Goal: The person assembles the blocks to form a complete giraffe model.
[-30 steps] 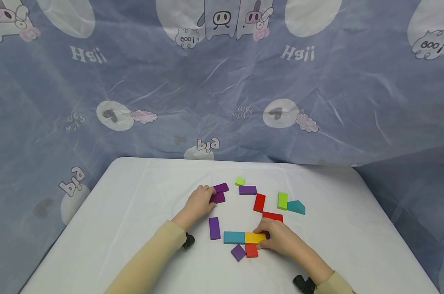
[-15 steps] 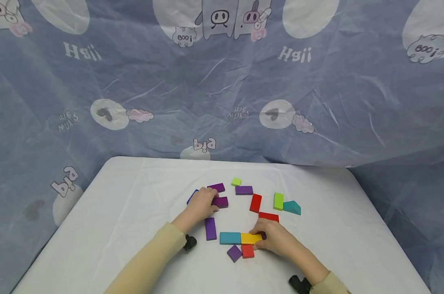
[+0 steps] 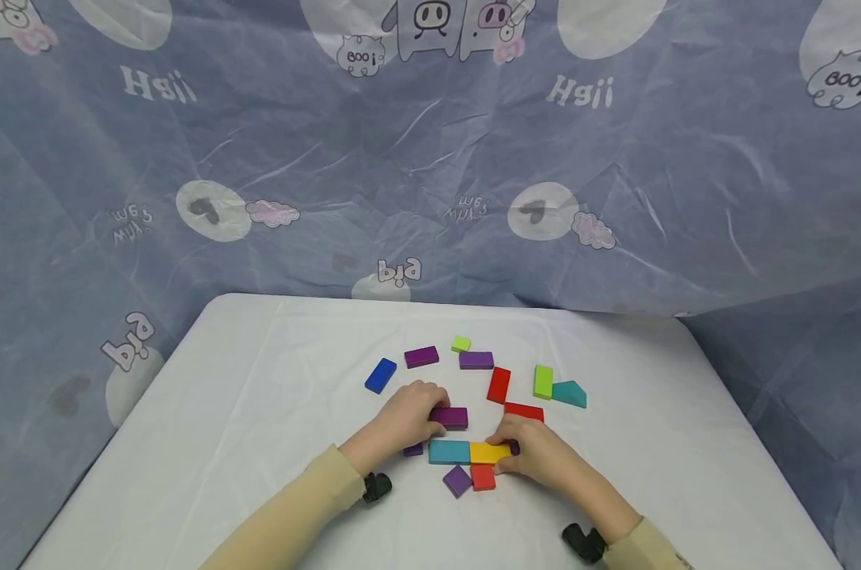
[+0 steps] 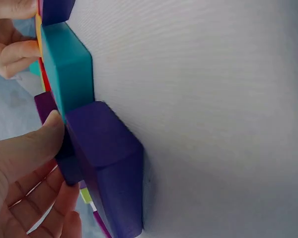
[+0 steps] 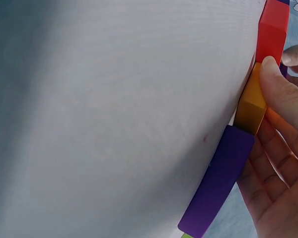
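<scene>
My left hand (image 3: 405,416) pinches a magenta-purple block (image 3: 450,418) just beyond the teal block (image 3: 449,452). In the left wrist view its thumb presses one side, with the fingers behind. My right hand (image 3: 540,451) holds the yellow block (image 3: 489,453) between thumb and fingers; that block meets the teal one end to end. A red block (image 3: 483,476) touches the yellow block's near side, and a purple block (image 3: 457,480) lies turned beside it. Another purple block (image 4: 109,158) sits by the left hand, mostly hidden in the head view.
Beyond the hands lie a blue block (image 3: 381,376), a magenta block (image 3: 421,357), a purple block (image 3: 476,361), red blocks (image 3: 498,385), lime blocks (image 3: 543,381) and a teal angled block (image 3: 569,393). They rest on a white-covered table (image 3: 295,348) before a printed blue-grey curtain (image 3: 373,150).
My left hand has drawn the magenta-purple block nearer and rightward, away from the other magenta block, toward the teal one. The blue block is now uncovered. My right hand keeps its hold.
</scene>
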### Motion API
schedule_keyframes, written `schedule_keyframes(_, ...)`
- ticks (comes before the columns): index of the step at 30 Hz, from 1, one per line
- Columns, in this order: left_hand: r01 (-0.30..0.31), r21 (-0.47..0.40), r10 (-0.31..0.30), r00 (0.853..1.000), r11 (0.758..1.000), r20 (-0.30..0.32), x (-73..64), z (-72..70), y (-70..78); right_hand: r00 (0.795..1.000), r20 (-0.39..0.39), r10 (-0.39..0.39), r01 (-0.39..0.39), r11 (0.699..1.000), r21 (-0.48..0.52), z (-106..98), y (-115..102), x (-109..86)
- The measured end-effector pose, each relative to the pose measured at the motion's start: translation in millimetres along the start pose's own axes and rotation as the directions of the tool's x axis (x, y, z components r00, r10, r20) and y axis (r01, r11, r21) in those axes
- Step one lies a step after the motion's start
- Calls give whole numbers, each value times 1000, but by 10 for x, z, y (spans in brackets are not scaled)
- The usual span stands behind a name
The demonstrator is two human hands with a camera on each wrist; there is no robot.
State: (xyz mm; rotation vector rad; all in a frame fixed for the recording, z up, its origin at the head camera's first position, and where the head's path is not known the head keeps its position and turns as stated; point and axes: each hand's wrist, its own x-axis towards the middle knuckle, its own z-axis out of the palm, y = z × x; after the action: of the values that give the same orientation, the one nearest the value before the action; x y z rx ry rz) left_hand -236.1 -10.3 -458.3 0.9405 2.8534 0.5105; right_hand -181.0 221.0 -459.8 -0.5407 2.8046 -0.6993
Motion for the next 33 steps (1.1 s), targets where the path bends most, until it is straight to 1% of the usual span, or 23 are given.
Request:
schedule_keyframes(4,-23,16,23,999,1000,37,-12,28,-5,1000,-1,5,-5,1000,0,4,6,-1)
schedule_keyframes(9,-24,-1,24,998,1000,59,-26,41,-16,1000,-8,5,-5,1000,-6,10,13,5)
schedule_keyframes(13,-28,-16,29,998,999,53,-52,29,-16,1000,-11,1,-1,1000,-10,8,18,7)
schedule_keyframes(20,-50,-27,51,998,998,30,-98,55,-13,1000,-20,-1,1,1000,-3,5,30,-11)
schedule_keyframes(25,-87,3,87,996,996,26,-162,80,-5,1000,-14,7,-7,1000,8,12,37,-11)
schedule_keyframes(30,-129,40,128,991,991,31,-252,93,4,1000,-14,-4,5,1000,7,0,47,-12)
schedule_keyframes(33,-137,48,136,990,989,34,-291,99,6,1000,-12,-4,4,1000,14,-11,43,-15)
